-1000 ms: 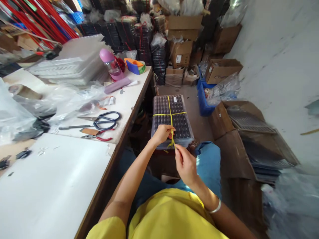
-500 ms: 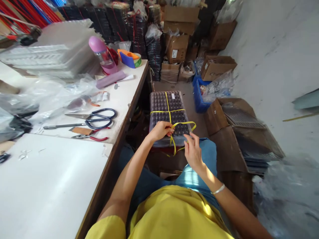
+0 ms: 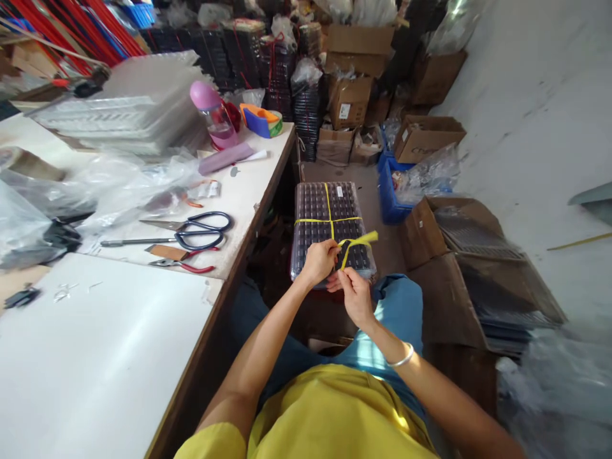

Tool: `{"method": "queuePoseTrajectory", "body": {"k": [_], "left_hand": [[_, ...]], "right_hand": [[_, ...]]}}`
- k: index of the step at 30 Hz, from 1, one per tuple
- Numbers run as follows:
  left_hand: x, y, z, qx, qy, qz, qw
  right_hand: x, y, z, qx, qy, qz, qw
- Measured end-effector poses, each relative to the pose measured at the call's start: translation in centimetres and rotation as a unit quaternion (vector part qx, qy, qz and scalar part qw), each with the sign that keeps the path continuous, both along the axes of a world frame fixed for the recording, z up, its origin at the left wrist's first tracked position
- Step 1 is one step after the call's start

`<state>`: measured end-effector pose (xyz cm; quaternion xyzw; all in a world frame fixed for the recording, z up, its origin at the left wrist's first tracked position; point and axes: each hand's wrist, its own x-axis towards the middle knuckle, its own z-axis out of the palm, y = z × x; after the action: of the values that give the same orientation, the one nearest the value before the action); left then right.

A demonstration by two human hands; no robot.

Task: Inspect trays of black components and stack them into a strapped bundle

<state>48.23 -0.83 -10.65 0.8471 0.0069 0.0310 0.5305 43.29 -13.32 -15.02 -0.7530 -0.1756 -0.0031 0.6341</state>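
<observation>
A stack of dark plastic trays (image 3: pixel 325 210) stands in front of my knees, bound crosswise by a yellow strap (image 3: pixel 329 220). My left hand (image 3: pixel 319 260) rests on the near end of the stack and pinches the strap there. My right hand (image 3: pixel 354 294) is just beside it, fingers closed on the strap's loose end, which loops up to the right (image 3: pixel 359 241). The two hands nearly touch at the near edge of the stack.
A white table (image 3: pixel 119 357) runs along my left with scissors (image 3: pixel 201 231), red-handled pliers (image 3: pixel 184 262), plastic bags, a pink bottle (image 3: pixel 213 121) and clear trays. Cardboard boxes (image 3: pixel 459 255) holding trays stand on my right; a blue crate (image 3: pixel 392 191) and more boxes lie beyond.
My right hand has come in from the right toward my left hand. The wide strap loop has shrunk to a small loop above the stack's near corner.
</observation>
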Motion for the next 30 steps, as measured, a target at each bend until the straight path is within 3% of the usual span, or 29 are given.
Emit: {"method": "queuePoseTrajectory", "body": {"k": [5, 15, 19, 23, 27, 30], "left_hand": [[-0.2, -0.9, -0.5, 0.028, -0.034, 0.082, 0.996], [-2.8, 0.8, -0.2, 0.080, -0.109, -0.042, 0.990], [-2.4, 0.9, -0.1, 0.092, -0.097, -0.087, 0.987], [-1.6, 1.7, 0.4, 0.099, -0.066, -0.126, 0.985], [-1.3, 2.5, 1.0, 0.099, -0.055, -0.169, 0.979], [-1.6, 2.8, 0.9, 0.087, -0.058, -0.193, 0.976]], "right_hand": [[-1.0, 1.0, -1.3, 0.081, 0.124, -0.055, 0.987], [0.7, 0.7, -0.8, 0.113, 0.107, -0.046, 0.987], [0.7, 0.5, -0.5, 0.072, 0.065, -0.037, 0.995], [0.4, -0.2, 1.2, -0.004, -0.005, -0.055, 0.998], [1.1, -1.1, 3.4, -0.101, -0.090, -0.089, 0.987], [2.7, -1.1, 4.0, -0.187, -0.108, -0.091, 0.972]]}}
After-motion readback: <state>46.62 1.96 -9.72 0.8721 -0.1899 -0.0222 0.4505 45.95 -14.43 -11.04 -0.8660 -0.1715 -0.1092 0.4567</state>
